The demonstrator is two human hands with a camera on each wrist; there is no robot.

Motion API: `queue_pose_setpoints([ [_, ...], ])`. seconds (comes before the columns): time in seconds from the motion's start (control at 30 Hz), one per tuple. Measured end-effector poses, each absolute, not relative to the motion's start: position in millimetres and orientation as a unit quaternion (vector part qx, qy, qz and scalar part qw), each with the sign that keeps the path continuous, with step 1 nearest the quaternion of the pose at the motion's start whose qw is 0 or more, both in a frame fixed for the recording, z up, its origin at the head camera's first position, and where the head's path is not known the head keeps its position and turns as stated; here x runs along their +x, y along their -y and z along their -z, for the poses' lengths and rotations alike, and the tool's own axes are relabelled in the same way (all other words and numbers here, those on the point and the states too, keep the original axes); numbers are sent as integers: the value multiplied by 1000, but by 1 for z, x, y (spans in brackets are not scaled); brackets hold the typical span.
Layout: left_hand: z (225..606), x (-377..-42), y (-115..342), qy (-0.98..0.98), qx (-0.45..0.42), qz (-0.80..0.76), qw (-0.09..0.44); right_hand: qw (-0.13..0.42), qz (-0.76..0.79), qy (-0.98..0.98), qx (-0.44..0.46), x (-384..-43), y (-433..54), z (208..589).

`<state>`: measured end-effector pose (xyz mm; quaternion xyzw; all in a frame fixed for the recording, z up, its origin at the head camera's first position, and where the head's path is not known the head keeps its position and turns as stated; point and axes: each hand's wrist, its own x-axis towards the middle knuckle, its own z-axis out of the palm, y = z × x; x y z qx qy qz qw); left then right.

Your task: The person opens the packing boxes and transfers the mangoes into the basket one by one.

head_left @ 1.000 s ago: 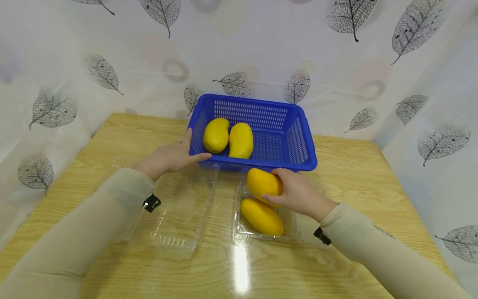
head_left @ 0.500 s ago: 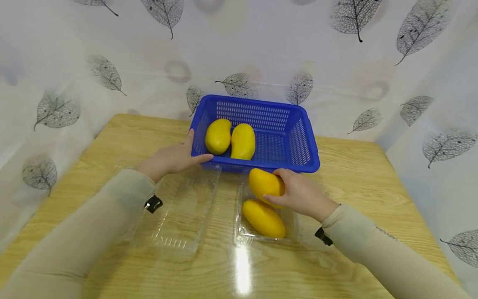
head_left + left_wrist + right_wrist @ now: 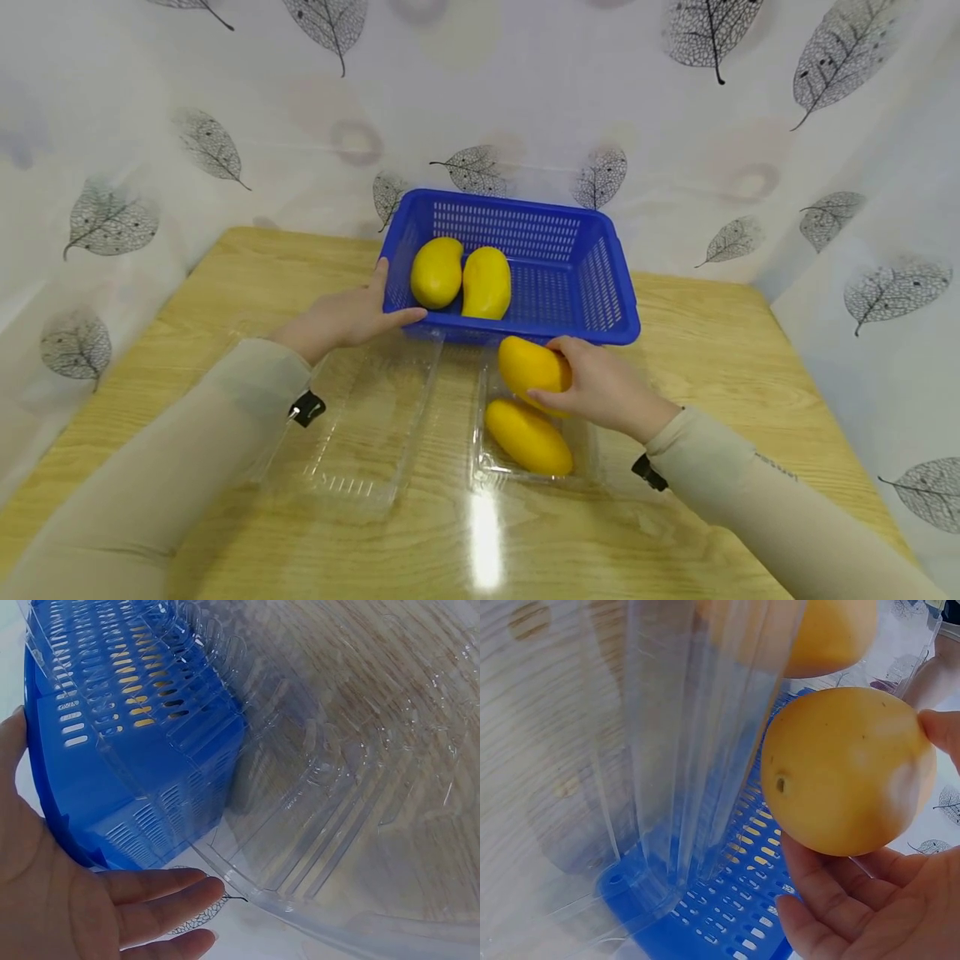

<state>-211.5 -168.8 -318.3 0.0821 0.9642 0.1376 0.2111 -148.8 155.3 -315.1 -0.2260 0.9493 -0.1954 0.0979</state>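
In the head view my right hand (image 3: 607, 387) grips a yellow mango (image 3: 531, 371) with thumb and fingers, over the back part of a clear plastic clamshell box (image 3: 480, 450). Another mango (image 3: 528, 437) lies in that box, in front of the held one. The right wrist view shows the held mango (image 3: 847, 772) resting on the fingers, thumb against its side. My left hand (image 3: 341, 317) is at the front left corner of a blue plastic basket (image 3: 540, 327), thumb on the rim. Its other fingers (image 3: 161, 907) stretch out straight beside the basket wall.
Two more mangoes (image 3: 487, 283) lie side by side in the left half of the basket. A clear plastic lid or tray (image 3: 352, 433) lies under my left wrist. All stand on a wooden table (image 3: 712, 350), with leaf-patterned cloth (image 3: 525, 100) behind and at the sides.
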Motion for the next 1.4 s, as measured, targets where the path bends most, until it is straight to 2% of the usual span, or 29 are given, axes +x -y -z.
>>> queue_pose_setpoints([
  [1.4,321,-213,171,-961,81,-150,218,97,194,-949,-230,-149,-160,316],
])
